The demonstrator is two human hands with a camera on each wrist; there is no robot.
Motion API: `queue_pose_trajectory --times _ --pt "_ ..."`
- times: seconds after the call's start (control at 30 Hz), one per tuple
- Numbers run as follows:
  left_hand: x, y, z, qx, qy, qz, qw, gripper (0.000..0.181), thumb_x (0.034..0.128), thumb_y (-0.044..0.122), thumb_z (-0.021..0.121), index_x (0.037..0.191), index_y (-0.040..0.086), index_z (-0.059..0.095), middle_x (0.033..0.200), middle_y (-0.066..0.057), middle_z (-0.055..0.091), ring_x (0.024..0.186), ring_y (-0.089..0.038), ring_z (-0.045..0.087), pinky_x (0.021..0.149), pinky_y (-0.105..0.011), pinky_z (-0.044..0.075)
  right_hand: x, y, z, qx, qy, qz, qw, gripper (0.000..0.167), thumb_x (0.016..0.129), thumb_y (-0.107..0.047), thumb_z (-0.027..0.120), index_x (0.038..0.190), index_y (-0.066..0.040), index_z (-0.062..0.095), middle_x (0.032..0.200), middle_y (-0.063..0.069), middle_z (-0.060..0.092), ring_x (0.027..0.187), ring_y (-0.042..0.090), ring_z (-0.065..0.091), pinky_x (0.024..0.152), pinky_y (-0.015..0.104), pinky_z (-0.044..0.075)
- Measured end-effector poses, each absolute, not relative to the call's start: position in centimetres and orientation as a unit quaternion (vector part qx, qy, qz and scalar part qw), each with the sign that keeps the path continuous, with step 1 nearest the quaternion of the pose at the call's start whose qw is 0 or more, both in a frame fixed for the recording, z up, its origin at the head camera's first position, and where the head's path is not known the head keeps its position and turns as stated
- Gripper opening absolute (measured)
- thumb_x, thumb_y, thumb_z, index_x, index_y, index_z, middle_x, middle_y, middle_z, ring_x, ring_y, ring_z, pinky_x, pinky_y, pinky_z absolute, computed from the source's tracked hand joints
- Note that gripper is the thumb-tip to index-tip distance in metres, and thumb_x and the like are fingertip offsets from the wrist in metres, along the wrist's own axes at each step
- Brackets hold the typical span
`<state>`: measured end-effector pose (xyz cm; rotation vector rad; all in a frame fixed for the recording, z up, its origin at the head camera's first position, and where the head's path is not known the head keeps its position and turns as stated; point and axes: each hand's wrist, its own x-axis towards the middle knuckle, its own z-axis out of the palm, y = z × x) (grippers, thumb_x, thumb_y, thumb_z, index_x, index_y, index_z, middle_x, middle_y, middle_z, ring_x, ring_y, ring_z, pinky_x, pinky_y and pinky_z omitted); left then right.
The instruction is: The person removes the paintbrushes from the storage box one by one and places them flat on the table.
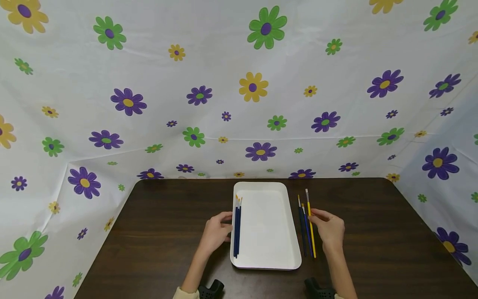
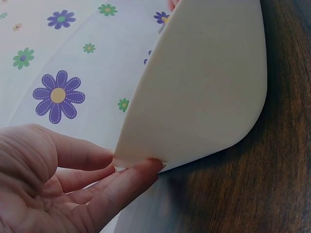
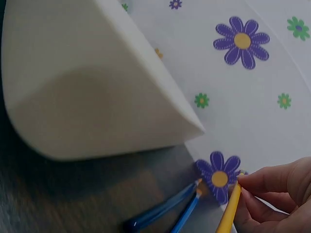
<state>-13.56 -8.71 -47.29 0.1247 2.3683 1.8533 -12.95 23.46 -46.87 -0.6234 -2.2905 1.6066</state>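
Three navy paintbrushes [image 1: 237, 230] lie side by side in the white tray [image 1: 267, 226], up against its left edge, bristles towards the far end! We see the left hand [image 1: 217, 229] at that same side, fingers [image 2: 133, 182] clamped on the rim. Over to the right hand [image 1: 330, 227], and we've got fingers [image 3: 265, 179] pinching a yellow paintbrush [image 1: 312, 241] by its handle, just right of the tray, tip pointing away from the person; whether it touches the counter [image 1: 168, 249], we can't tell. Just left of it are a brighter blue paintbrush [image 1: 308, 232] and a dark-handled paintbrush [image 1: 301, 226], both on the dark wooden counter, between tray and hand. Behind it all, we have a white cloth [image 1: 149, 62] splashed with purple, green and yellow flowers, and down in front, black wrist mounts [image 1: 211, 289] on both arms!
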Motion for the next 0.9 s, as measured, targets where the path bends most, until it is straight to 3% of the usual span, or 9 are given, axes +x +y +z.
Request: queue_pose_trajectory --times 0.13,0.33,0.4,0.63,0.7,0.9 --pt "-13.5 -8.7 -47.2 0.043 0.788 0.610 0.064 0.043 0.0907 -0.008 0.062 0.133 -0.013 0.060 0.128 -0.032 0.063 0.099 -0.038 0.073 0.061 -0.037 0.065 -13.0 24.0 -47.4 -0.216 -0.804 0.538 0.135 0.024 0.091 -0.002 0.075 0.111 0.011 0.075 0.105 0.021 0.076 0.074 -0.002 0.061 0.063 0.007 0.047" --pt "-13.5 -8.6 -47.1 0.043 0.787 0.613 0.065 0.043 0.0909 -0.008 0.063 0.133 -0.013 0.060 0.128 -0.032 0.063 0.100 -0.038 0.073 0.061 -0.037 0.065 -13.0 24.3 -48.0 -0.221 -0.819 0.511 0.137 0.023 0.091 -0.002 0.074 0.110 0.010 0.075 0.105 0.023 0.076 0.100 0.038 0.066 0.062 0.010 0.043" --pt "-13.5 -8.6 -47.1 0.044 0.787 0.613 0.065 0.043 0.0911 -0.007 0.063 0.133 -0.013 0.061 0.128 -0.032 0.064 0.100 -0.038 0.073 0.062 -0.037 0.065 -13.0 24.4 -48.3 -0.223 -0.822 0.506 0.139 0.023 0.091 -0.001 0.074 0.110 0.011 0.075 0.104 0.024 0.075 0.103 0.043 0.065 0.062 0.010 0.042" --pt "-13.6 -8.7 -47.3 0.045 0.789 0.610 0.065 0.042 0.0914 -0.007 0.063 0.133 -0.013 0.061 0.128 -0.031 0.064 0.100 -0.037 0.074 0.061 -0.037 0.065 -13.2 24.4 -49.0 -0.220 -0.833 0.484 0.155 0.021 0.089 0.001 0.076 0.108 0.011 0.076 0.097 0.022 0.077 0.100 0.044 0.068 0.059 0.009 0.041" --pt "-13.6 -8.7 -47.3 0.043 0.788 0.610 0.066 0.042 0.0914 -0.007 0.063 0.133 -0.013 0.061 0.128 -0.031 0.064 0.100 -0.037 0.073 0.062 -0.037 0.065 -13.3 24.4 -49.1 -0.216 -0.837 0.476 0.159 0.021 0.088 0.001 0.077 0.107 0.011 0.076 0.096 0.022 0.077 0.100 0.045 0.068 0.063 0.013 0.044" --pt "-13.6 -8.7 -47.3 0.039 0.786 0.613 0.069 0.042 0.0915 -0.007 0.063 0.133 -0.012 0.061 0.129 -0.031 0.064 0.101 -0.038 0.073 0.062 -0.038 0.065 -13.4 24.3 -49.4 -0.204 -0.851 0.453 0.172 0.020 0.087 0.002 0.077 0.104 0.011 0.076 0.096 0.024 0.076 0.090 0.039 0.074 0.060 0.011 0.043"
